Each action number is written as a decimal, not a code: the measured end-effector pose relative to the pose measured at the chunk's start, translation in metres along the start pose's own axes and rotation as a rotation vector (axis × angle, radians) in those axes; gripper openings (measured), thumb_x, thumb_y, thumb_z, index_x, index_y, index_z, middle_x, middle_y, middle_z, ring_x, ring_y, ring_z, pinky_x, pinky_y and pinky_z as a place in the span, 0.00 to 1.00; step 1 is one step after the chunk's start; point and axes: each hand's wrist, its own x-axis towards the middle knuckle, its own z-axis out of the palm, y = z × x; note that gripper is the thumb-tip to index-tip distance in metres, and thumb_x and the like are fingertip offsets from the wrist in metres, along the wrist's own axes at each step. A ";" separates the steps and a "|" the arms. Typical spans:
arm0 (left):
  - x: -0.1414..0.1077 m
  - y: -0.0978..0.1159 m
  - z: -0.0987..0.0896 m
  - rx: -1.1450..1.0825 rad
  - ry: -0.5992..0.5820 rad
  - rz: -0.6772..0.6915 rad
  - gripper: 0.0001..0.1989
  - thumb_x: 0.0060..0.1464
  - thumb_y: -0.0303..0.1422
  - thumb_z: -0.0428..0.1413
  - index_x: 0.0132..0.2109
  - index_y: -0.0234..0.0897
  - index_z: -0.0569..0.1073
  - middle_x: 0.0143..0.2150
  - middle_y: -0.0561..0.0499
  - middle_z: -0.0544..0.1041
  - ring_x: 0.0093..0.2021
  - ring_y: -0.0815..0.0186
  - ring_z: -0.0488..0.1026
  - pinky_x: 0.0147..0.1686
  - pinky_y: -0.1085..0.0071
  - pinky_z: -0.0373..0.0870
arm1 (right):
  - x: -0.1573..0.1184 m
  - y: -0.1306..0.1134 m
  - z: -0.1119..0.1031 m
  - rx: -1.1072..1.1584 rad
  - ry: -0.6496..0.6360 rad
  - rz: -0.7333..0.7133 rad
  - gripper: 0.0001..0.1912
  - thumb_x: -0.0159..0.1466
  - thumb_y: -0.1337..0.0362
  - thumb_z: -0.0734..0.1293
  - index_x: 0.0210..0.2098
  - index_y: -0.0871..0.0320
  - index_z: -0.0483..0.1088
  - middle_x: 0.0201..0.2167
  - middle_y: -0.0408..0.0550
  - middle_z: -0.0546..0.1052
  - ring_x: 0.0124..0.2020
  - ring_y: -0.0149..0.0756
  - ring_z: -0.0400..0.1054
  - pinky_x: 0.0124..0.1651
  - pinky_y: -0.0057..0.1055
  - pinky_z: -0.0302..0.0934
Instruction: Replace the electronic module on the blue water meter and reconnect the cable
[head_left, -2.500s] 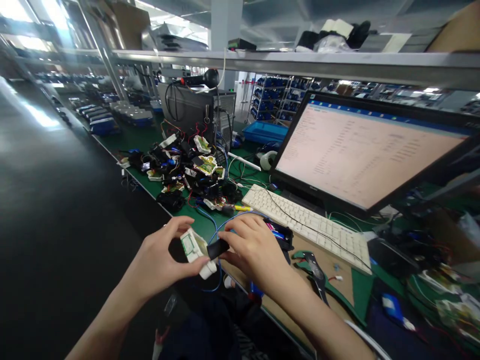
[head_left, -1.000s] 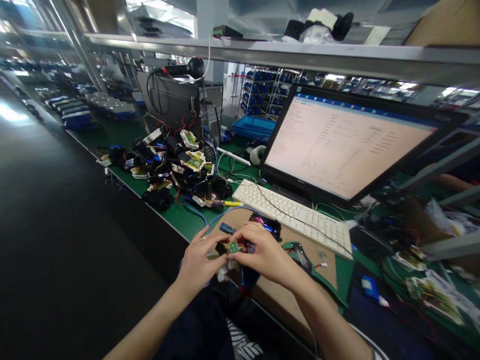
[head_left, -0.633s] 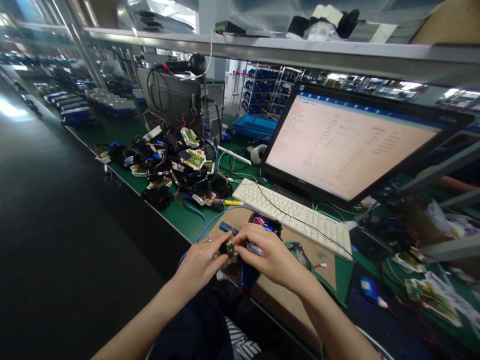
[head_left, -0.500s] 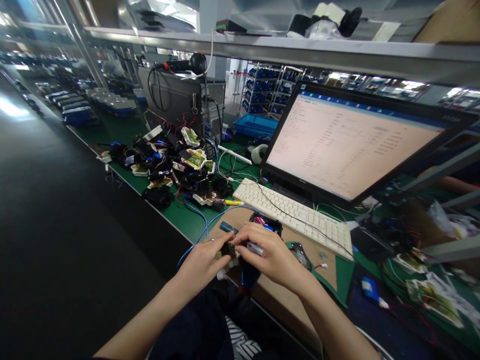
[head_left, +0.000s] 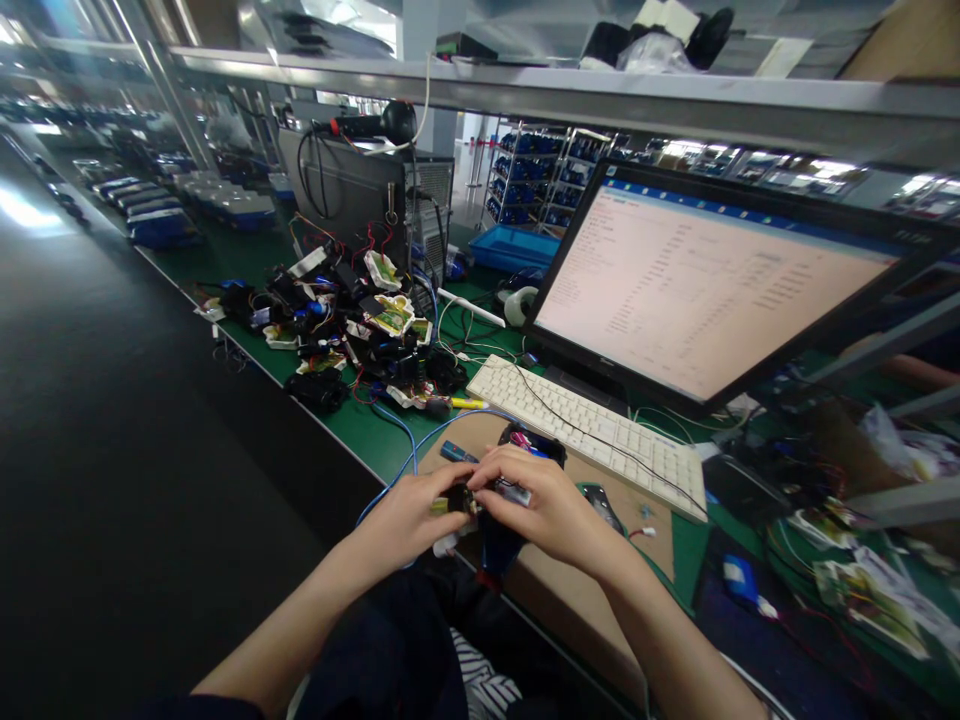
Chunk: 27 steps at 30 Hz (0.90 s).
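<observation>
My left hand [head_left: 411, 515] is closed around the edge of a small dark electronic part [head_left: 459, 500], apparently a circuit board with a greenish side. The fingers of my right hand [head_left: 536, 500] bend onto the same part from the other side, their tips meeting near my left thumb. Under my right palm is a dark blue casing [head_left: 496, 555] with a reddish end, partly hidden; I cannot tell if it is joined to the board. Just beyond my fingers are a teal cylindrical tool handle [head_left: 456, 452] and an open black housing [head_left: 551, 448] with wires inside.
A heap of wired electronic parts [head_left: 352, 330] lies to the left. Behind my hands are a white keyboard [head_left: 592, 430] and a monitor [head_left: 697, 290]. A brown board [head_left: 652, 550] lies under the work. Blue cable [head_left: 411, 440] loops at left; a blue battery pack [head_left: 740, 578] is at right.
Both hands stay in nearly the same place around the small part. The fingers shift slightly, and more of the part's dark face shows between them.
</observation>
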 end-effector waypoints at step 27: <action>-0.003 0.000 0.009 0.267 0.260 0.033 0.14 0.53 0.33 0.55 0.48 0.40 0.68 0.46 0.51 0.77 0.45 0.63 0.75 0.45 0.70 0.70 | -0.002 0.004 -0.001 -0.178 0.070 -0.060 0.05 0.60 0.71 0.62 0.34 0.57 0.69 0.31 0.46 0.75 0.36 0.35 0.67 0.46 0.38 0.59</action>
